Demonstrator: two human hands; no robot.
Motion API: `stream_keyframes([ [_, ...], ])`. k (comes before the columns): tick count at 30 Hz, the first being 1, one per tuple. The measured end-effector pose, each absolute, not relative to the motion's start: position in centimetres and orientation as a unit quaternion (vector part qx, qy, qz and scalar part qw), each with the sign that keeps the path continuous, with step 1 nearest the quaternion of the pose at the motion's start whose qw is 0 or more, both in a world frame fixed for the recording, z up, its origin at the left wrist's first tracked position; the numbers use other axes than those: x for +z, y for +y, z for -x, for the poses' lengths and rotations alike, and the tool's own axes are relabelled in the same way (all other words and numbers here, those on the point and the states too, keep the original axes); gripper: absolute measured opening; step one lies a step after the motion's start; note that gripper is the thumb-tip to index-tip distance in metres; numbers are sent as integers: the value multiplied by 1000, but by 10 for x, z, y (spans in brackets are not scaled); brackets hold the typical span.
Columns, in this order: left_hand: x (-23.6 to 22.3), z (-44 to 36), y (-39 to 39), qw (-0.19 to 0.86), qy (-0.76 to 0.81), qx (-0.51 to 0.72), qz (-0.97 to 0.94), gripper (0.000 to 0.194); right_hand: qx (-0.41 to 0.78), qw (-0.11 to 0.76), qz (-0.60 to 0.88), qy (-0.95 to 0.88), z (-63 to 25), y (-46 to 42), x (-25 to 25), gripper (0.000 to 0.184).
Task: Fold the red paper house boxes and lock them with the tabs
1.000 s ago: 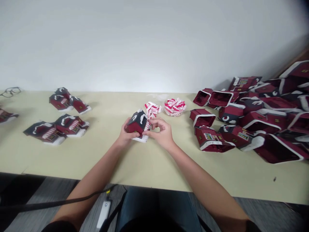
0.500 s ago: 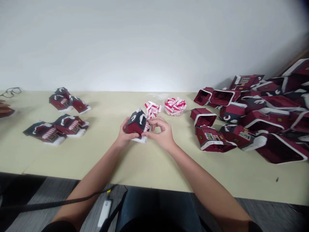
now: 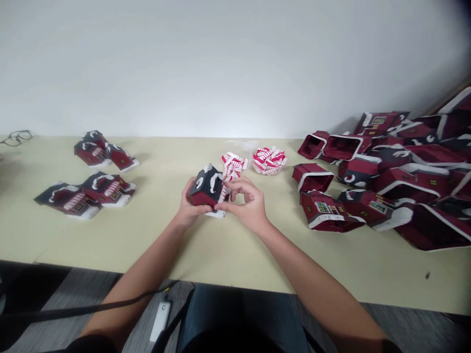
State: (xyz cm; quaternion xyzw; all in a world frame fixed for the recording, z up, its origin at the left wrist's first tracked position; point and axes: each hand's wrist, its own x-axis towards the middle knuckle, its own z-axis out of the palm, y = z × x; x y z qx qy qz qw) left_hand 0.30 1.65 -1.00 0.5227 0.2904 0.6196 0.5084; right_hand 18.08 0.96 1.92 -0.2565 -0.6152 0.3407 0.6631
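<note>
Both of my hands hold a small dark red cardboard house point(image 3: 206, 189) with a dark grey roof and white snow trim, just above the cream table point(image 3: 154, 240). My left hand point(image 3: 191, 206) cups its left side and underside. My right hand point(image 3: 245, 198) pinches its right end with the fingertips, beside a red-and-white striped paper piece point(image 3: 223, 192) on the house. The house's white base point(image 3: 215, 214) shows below my fingers. Part of the house's far side is hidden.
A loose heap of striped paper pieces point(image 3: 232, 166) and a clear bowl of similar pieces point(image 3: 269, 161) lie just beyond my hands. Assembled houses point(image 3: 86, 193) stand at left, and a large pile of red house bodies point(image 3: 390, 176) fills the right. Glasses point(image 3: 15, 138) lie at far left.
The house has turned slightly in my hands, with more of its roof showing. My right fingers have shifted onto its lower right end. The house at the far left edge has left view.
</note>
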Motion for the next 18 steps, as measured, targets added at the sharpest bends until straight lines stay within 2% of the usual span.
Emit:
stream_keyframes([
  [10,-12,5,20,386,227,641,-623,91,336,651,211,-647,-184,5,23,43],
  [18,-14,8,19,403,240,631,-618,94,377,635,222,-637,-186,4,29,45],
])
